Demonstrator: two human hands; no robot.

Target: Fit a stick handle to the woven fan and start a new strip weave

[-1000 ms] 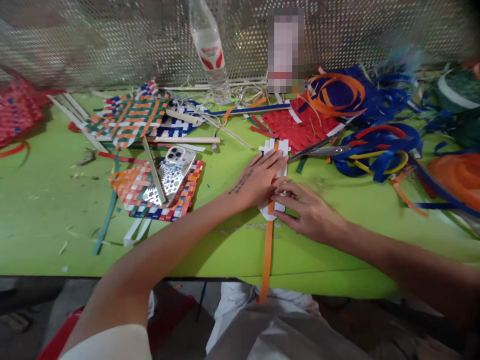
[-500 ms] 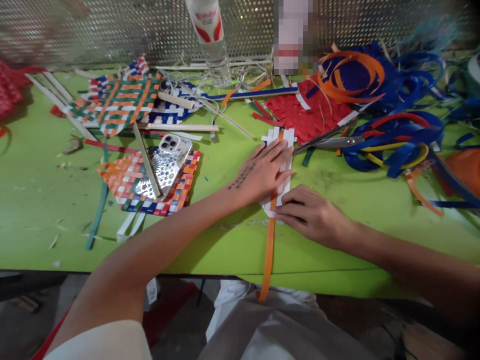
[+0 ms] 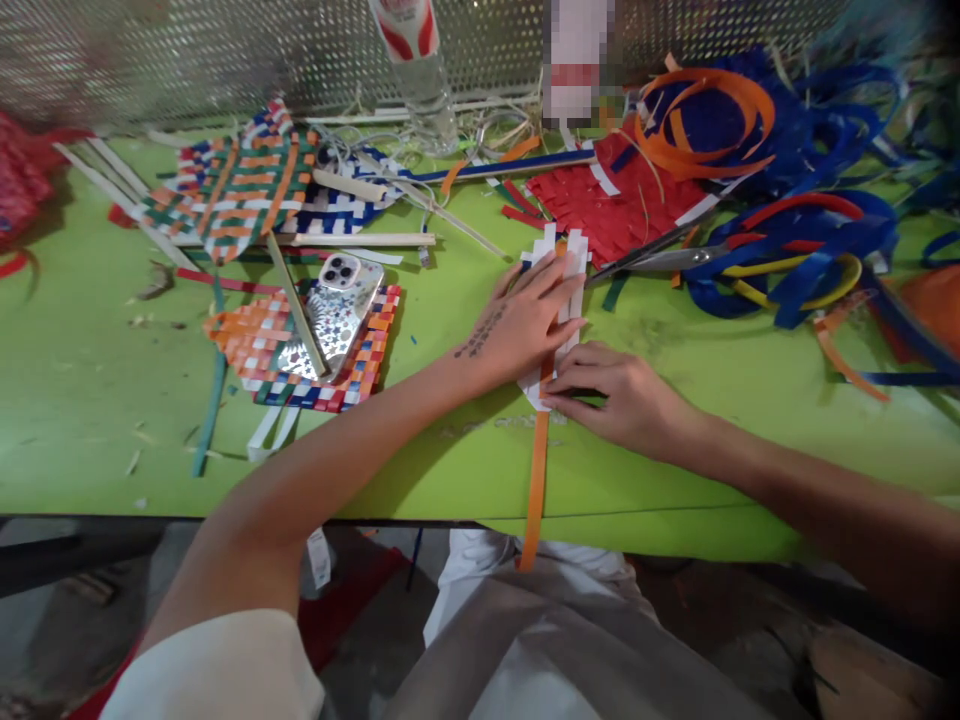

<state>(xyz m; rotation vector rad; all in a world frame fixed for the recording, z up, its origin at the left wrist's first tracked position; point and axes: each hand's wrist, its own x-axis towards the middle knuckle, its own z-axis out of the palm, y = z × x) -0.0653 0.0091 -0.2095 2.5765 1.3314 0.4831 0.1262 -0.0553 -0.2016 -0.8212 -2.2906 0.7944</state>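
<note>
Several white strips (image 3: 576,262) lie side by side on the green table, partly hidden under my hands. A long orange strip (image 3: 535,480) runs down between them and hangs past the table's front edge. My left hand (image 3: 529,310) rests flat on the white strips with its fingers spread. Just below it, my right hand (image 3: 619,395) pinches at the lower end of the white strips, where the orange strip passes. Which strip sits between those fingertips I cannot make out. A pair of scissors (image 3: 675,258) lies close to the upper right of the white strips.
On the left a phone (image 3: 341,320) and a thin stick lie on an orange, white and blue woven piece (image 3: 379,335). Another woven piece (image 3: 251,190) lies behind. A water bottle (image 3: 424,90) stands at the back. Coils of blue strip (image 3: 799,290) and orange strip (image 3: 761,130) lie right.
The whole view has shifted, so the table appears slightly higher. My left hand stays flat on the strips. My right hand's thumb and forefinger now show a gap behind their pinched tips.
</note>
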